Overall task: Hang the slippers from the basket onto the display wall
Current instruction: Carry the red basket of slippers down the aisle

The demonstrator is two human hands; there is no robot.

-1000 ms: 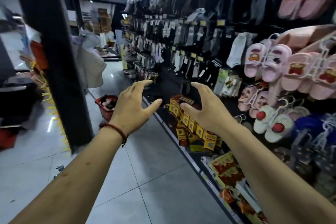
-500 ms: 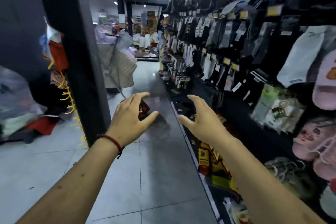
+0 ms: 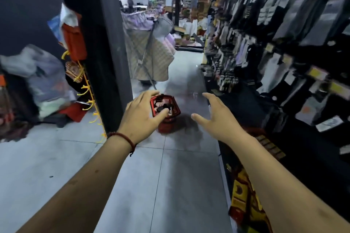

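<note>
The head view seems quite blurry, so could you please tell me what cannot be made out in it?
- Basket contents: partly covered by the left hand; slippers cannot be counted.
- Goods on the display wall: smeared by motion blur; labels unreadable.
- Right hand: open and empty.
- Far end of the aisle: too small.
- Both elbows: cut off by the bottom edge.

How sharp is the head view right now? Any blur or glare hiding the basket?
Head view: sock racks on the right are motion-smeared; the red basket is soft but recognisable, partly behind the left hand; wide-angle bending at the edges; dim aisle, mild floor sheen, no glare.
</note>
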